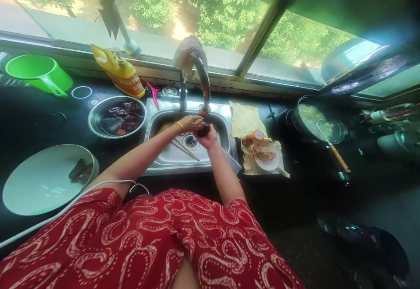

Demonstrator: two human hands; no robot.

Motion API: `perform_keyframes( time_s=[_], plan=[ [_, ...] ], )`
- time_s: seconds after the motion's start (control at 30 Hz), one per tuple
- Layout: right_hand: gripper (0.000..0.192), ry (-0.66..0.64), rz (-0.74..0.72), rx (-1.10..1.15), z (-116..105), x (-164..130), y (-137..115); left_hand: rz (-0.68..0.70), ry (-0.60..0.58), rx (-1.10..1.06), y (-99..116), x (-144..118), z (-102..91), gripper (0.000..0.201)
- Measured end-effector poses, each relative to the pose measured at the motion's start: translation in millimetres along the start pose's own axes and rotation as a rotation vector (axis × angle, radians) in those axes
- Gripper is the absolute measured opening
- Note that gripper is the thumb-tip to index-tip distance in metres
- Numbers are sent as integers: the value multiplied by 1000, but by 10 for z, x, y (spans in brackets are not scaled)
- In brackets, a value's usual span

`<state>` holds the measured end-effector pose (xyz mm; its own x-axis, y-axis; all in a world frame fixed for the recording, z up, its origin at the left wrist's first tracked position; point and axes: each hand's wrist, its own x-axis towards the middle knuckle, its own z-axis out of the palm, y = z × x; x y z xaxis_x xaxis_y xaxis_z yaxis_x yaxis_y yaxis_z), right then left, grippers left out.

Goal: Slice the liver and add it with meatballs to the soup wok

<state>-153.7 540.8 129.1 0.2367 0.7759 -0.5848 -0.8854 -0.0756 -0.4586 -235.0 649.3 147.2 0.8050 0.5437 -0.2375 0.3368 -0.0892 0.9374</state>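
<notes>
While both hands meet over the sink [170, 157], right under the tap's spout [204, 107], a dark reddish piece of meat [202, 129] sits between them. The left hand [191, 122] is curled over its top and the right hand [210, 138] cups it from below, so both are closed on the same piece — though whether water is running I cannot tell.

To the left a steel bowl [98, 116] holds more dark pieces in liquid, and nearer still a white bowl [19, 192] holds a couple more. A pair of chopsticks [185, 150] lies across the sink floor beside the drain [190, 142].

The risk, as I judge it, is a slip: wet meat is slick, and a loose grip would drop it onto the drain or the chopsticks. Splashing is another — a plate of food [265, 154] stands just right of the sink, uncovered.
</notes>
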Motion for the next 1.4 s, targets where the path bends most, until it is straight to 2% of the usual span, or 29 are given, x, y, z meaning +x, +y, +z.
perform_keyframes(
  time_s=[0.03,0.13,0.17,0.23,0.3,0.37,0.5,0.63,0.73,0.83,0.9,0.97,1.07,1.13,1.2,1.3,1.4],
  plan=[
    [57,-10,33,4,-2,5,2,42,-8,39,-46,-24,-42,13],
    [58,-33,109,-48,23,15,-7,190,-71,119,-197,-70,-112,53],
    [59,-43,136,-85,38,9,-19,201,-96,100,-247,-72,-119,61],
    [63,-67,188,-184,57,-30,-62,136,-157,1,-336,-62,-125,70],
    [65,-92,217,-274,51,-104,-122,66,-210,-103,-399,-47,-121,70],
    [63,-95,208,-341,19,-195,-177,48,-213,-208,-434,-45,-88,66],
    [48,-38,58,-439,-64,-323,-191,14,-97,-451,-449,-78,116,58],
    [25,77,-86,-592,-149,-326,-111,-78,35,-509,-425,-102,297,45],
    [22,138,-133,-638,-237,-304,-69,-67,-87,-516,-397,-116,256,48],
    [28,52,-130,-620,-306,-272,-41,-32,-281,-544,-393,-119,181,54],
    [34,-7,-130,-632,-337,-254,-29,-61,-332,-586,-415,-111,200,58],
    [40,3,-152,-688,-409,-283,-35,-114,-318,-671,-453,-104,278,60],
    [44,224,-275,-996,-727,-537,-66,-195,-259,-823,-510,-110,407,63],
    [46,451,-366,-1414,-1095,-853,-57,-226,-222,-876,-525,-115,441,66],
    [52,637,-299,-1868,-1509,-1195,6,-220,-193,-908,-507,-105,432,68],
    [65,718,-107,-2221,-2014,-1530,166,-168,-193,-948,-440,-65,396,62],
    [65,697,-157,-2308,-2268,-1567,282,-133,-237,-935,-391,-37,392,50]
  ],
)
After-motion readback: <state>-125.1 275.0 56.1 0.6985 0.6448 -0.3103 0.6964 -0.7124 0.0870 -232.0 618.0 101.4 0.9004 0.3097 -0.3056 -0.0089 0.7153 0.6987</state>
